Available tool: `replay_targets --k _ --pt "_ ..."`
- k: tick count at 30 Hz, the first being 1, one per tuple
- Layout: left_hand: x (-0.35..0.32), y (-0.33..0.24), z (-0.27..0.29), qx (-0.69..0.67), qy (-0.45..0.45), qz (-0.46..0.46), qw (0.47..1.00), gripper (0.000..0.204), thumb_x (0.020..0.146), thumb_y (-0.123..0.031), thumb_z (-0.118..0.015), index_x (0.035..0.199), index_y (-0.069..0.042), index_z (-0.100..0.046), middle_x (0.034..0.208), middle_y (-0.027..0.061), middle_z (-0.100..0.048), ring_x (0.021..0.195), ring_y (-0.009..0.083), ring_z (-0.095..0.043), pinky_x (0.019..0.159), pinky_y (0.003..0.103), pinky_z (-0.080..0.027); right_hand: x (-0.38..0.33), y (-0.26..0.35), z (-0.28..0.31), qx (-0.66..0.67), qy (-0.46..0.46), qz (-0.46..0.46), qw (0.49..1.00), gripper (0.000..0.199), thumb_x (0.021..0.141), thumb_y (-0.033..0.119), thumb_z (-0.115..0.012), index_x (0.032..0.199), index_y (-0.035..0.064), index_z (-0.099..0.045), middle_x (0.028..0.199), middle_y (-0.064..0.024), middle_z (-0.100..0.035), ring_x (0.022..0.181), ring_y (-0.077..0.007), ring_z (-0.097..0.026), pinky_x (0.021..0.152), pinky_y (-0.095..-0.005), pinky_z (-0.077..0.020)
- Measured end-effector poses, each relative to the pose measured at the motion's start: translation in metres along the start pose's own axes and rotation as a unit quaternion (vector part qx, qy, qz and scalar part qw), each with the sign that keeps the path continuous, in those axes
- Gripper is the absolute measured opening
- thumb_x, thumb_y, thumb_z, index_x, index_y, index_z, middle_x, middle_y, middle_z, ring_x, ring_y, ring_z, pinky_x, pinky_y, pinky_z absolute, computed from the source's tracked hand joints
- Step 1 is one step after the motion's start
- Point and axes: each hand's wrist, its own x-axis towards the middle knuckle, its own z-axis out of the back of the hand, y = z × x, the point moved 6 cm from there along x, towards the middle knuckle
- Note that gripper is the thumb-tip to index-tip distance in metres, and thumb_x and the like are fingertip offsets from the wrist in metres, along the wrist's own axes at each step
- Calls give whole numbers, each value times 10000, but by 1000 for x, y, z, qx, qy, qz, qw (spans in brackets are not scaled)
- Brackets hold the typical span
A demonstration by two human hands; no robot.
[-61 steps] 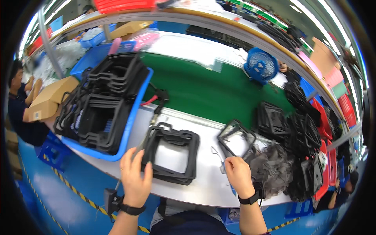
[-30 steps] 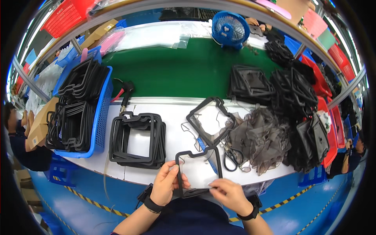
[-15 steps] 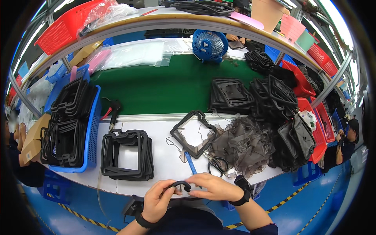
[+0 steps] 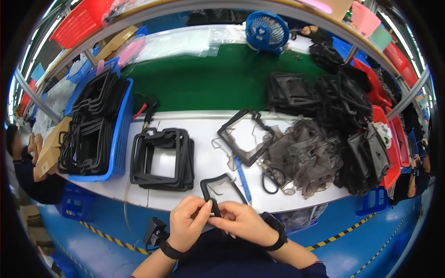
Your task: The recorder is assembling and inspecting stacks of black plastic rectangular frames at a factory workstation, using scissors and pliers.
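At the table's front edge a black foam-like square frame (image 4: 205, 187) is held at its near side, with thin sheer fabric inside its outline. My left hand (image 4: 187, 222) pinches that frame between thumb and fingers. Beside it, my right hand (image 4: 244, 223) has its fingers closed on the same near part. Beyond the hands lies another black frame (image 4: 227, 134) with sheer mesh showing around it. A blue ruler-like strip (image 4: 242, 180) and black-handled scissors (image 4: 270, 180) lie to the right of the held frame.
Left stand stacked black frames (image 4: 162, 183) and a blue basket (image 4: 121, 139) full of more. A heap of sheer grey mesh (image 4: 313, 155) and piles of mesh-covered frames (image 4: 292, 95) fill the right. A blue fan (image 4: 266, 32) stands beyond the green surface (image 4: 194, 78). Co-workers sit at both sides.
The view has shifted, so the table appears higher and further right. The held frame, earlier showing as a curved black piece, now extends outward over the table as a squared outline.
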Motion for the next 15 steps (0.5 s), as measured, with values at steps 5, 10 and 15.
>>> replay_targets --k 5,10,15 --pt "-12 37 6 -224 38 145 963 141 913 -96 -568 869 33 -600 789 34 -545 633 77 -569 534 203 -449 18 -25 -12 202 56 11 978 321 940 193 -553 1146 -53 -556 813 -73 -626 691 -113 -617 607 -212 -522" --pt "-16 46 7 -265 54 159 949 146 933 -89 -531 891 41 -582 775 45 -546 641 94 -585 563 210 -480 19 -26 -15 187 44 6 981 273 946 178 -543 1101 -40 -596 801 -69 -633 694 -107 -618 615 -203 -513" --pt "-18 50 6 -285 59 175 940 143 936 -88 -527 901 42 -575 776 46 -551 642 96 -585 570 217 -484 19 -26 -14 161 12 12 987 235 939 161 -550 1050 -33 -624 795 -56 -641 683 -97 -615 609 -197 -506"
